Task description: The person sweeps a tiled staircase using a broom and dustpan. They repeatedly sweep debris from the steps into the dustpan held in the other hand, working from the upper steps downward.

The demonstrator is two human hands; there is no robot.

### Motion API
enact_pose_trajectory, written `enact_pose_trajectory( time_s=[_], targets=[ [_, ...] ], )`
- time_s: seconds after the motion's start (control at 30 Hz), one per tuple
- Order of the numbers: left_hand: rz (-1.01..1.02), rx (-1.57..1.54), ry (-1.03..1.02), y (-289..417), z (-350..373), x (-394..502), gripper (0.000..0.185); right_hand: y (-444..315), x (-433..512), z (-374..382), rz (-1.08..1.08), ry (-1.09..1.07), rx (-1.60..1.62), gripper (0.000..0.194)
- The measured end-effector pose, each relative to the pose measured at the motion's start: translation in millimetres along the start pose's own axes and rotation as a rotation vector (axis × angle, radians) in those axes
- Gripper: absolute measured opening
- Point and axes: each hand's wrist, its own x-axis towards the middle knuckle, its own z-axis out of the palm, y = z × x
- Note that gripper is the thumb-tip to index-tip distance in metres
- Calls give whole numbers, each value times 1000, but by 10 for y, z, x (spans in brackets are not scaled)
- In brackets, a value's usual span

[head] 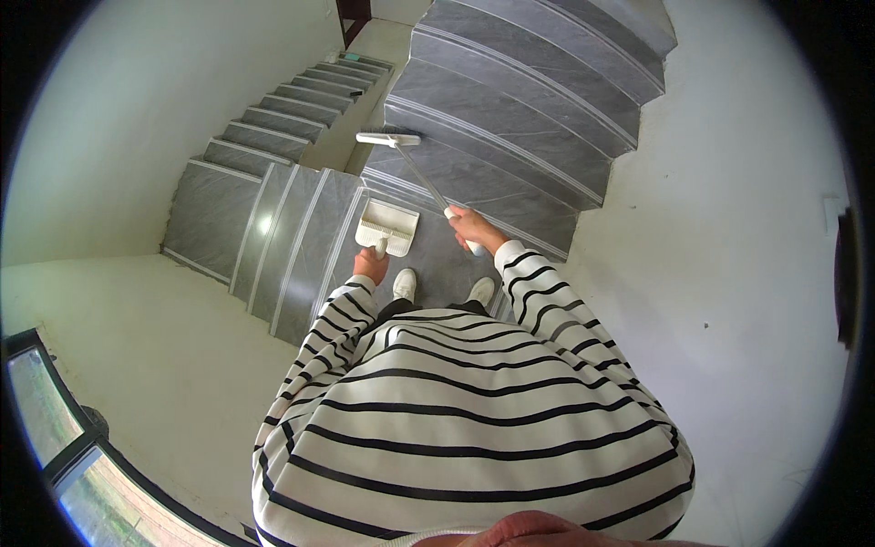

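Observation:
My left hand [370,265] grips the short handle of a white dustpan [388,224], which hangs or rests just ahead of my feet; I cannot tell if it touches the floor. A toothed comb strip runs across the dustpan. In my right hand [473,228] is the handle of a broom [425,174], its grey pole slanting up and to the left. The broom's white head [388,139] with dark bristles lies over the left end of a grey stair tread [437,161], close to the inner edge of the stairs.
Grey marble-look steps [506,116] with pale nosing strips climb ahead and to the right. On the left, winding steps [280,225] lead to a descending flight [287,106], where a small dark object [356,94] lies. White walls [718,273] flank me. A dark-framed window [82,437] is at lower left.

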Motion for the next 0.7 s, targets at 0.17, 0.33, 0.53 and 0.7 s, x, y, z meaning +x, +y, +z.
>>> enact_pose_trajectory(
  time_s=[0.17, 0.33, 0.53, 0.7],
  targets=[
    [-105, -49, -44, -1, -103, 87, 37, 404, -480, 274, 8, -18, -171, 50],
    [-49, -51, -29, -120, -47, 161, 32, 625, -1501, 26, 87, -125, 35, 53],
    [-7, -103, -57, -72, 36, 63, 38, 394, -1840, -315, 66, -102, 113, 53],
    [4, -61, -75, 267, 220, -102, 39, 55, -790, -344, -77, -27, 23, 53]
  ],
)
